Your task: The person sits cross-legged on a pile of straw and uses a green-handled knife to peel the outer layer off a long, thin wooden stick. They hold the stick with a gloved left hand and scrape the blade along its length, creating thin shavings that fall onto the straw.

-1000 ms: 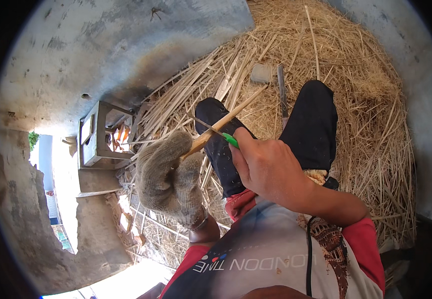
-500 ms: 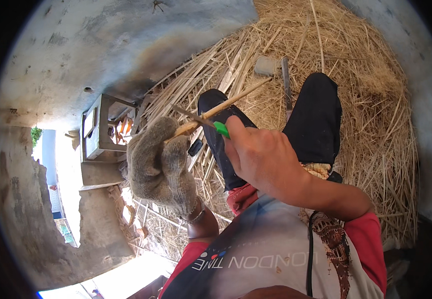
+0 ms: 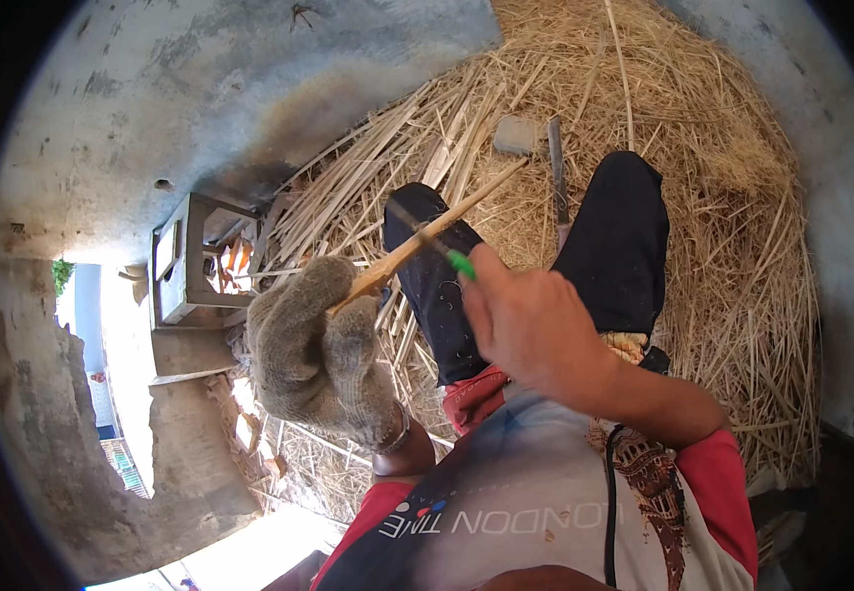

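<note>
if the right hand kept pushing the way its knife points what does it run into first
Most likely the bamboo stick, which the green-handled knife in the right hand already meets. Past it lie loose bamboo strips, though depth is unclear.

Two hands — left hand (image 3: 321, 357) gloved, right hand (image 3: 525, 320) bare, one bamboo stick (image 3: 427, 239), one knife (image 3: 447, 251) (green-handled), one wooden stool (image 3: 186, 261)

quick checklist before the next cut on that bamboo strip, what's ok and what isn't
1. Left hand, gloved, closed around the bamboo strip: ok.
2. Right hand bare, closed on the green-handled knife: ok for grip, not ok for protection.
3. Blade edge and its contact with the strip: cannot tell, too small.
4. Strip's far end points away from the body, over the knees: ok.
5. Loose tool lying on the straw beside the right leg: not ok, close to the leg.
</note>
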Motion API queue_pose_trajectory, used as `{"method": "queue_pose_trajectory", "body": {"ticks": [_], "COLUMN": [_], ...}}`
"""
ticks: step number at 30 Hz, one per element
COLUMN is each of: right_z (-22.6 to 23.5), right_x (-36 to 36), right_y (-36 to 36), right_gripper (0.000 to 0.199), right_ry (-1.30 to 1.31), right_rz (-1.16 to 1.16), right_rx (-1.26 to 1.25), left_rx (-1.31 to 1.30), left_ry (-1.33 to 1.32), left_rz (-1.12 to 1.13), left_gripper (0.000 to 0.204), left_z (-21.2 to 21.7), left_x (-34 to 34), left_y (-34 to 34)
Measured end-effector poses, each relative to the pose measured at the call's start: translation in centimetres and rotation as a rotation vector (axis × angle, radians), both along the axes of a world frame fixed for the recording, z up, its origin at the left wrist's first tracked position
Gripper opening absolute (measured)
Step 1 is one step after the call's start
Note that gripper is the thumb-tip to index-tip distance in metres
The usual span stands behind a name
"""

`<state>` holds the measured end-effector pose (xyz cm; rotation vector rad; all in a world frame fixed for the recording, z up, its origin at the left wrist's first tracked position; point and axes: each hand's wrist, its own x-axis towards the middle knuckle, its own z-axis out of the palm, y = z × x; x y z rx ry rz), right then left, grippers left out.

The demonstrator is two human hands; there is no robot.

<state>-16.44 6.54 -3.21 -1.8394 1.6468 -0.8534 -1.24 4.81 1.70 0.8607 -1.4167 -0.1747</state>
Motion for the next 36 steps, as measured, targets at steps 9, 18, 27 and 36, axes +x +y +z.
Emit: {"method": "queue_pose_trajectory", "body": {"ticks": [9, 18, 27, 36], "right_z": [0.5, 2.3, -4.9, -10.8], "right_x": [-0.1, -0.6, -1.1, -1.9], "right_y": [0.9, 1.4, -2.8, -5.4], "right_gripper": [0.018, 0.017, 0.018, 0.022], "right_ry": [-0.166, -0.185, -0.112, 0.028], "right_rz": [0.059, 0.157, -0.026, -0.136], "right_rx": [0.003, 0.022, 0.009, 0.026], "left_rx": [-0.033, -0.053, -0.049, 0.004], "left_ry": [-0.046, -0.042, 0.085, 0.128], "left_rz": [0.090, 0.190, 0.191, 0.153], "left_gripper": [0.038, 0.037, 0.034, 0.032], "left_z": [-0.8, -1.0, -1.3, -1.1], "left_x": [-0.6, -0.7, -1.3, -0.7], "left_y": [-0.1, -0.4, -0.6, -1.3]}}
